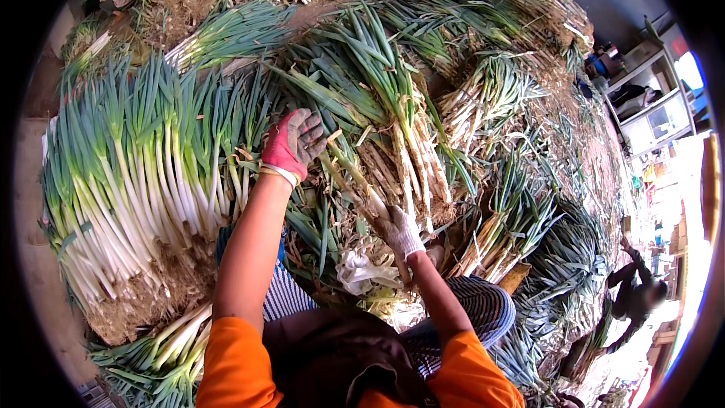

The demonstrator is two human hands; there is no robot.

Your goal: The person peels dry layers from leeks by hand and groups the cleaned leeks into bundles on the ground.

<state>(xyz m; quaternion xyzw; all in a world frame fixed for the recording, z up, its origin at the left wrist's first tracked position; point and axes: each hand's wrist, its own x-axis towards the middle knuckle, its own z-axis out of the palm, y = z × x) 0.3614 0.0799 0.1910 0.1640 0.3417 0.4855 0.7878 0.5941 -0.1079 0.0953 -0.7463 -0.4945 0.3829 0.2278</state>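
Beside stacked leeks [155,174], the left grip [296,140] is spread and the right grip [399,232] pinches a stalk [368,193].

Produce shed, heaped green onions [151,159]

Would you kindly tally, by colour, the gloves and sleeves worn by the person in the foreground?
Red glove: 1
White glove: 1
Orange sleeves: 2
Total: 4
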